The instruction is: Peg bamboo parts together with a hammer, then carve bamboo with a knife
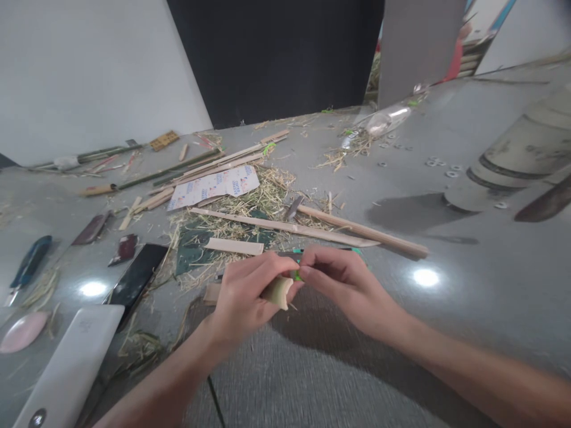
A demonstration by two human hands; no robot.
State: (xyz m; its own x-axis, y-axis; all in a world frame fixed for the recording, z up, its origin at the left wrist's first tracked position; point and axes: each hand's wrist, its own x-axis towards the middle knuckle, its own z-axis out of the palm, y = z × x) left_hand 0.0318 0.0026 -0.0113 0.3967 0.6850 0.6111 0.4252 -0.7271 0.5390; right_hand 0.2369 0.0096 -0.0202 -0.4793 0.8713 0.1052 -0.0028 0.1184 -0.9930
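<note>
Nearest the camera, the forearms [482,371] enter from the lower corners and converge over a dark ribbed surface [276,380], cloth by its look. The left hand [247,291] is closed around a short bamboo piece [277,292], its cut end facing the viewer. The right hand [345,282] pinches a small bright green item [297,275] against the left fingertips, just beside that end.

Progress, as judged: the bamboo piece is cut to a short length; the fine handling of the green item appears unfinished, as neither is set down. Whether the two are joined cannot be told; fingers cover the contact.

Beyond the hands, a short pale strip [234,245] and a long wooden strip [285,226] lie among shavings [272,190]. A hammer [361,229] rests to the right. Leftward lie a black phone [140,276], a white device [74,362] and a blue-handled tool [33,261].

The grey tabletop [446,333] is littered. At right stands a large banded cylinder [517,157], near scattered small rings [452,170]. A black panel [285,59] closes the far side; red clothing [454,62] shows beyond, upper right.
</note>
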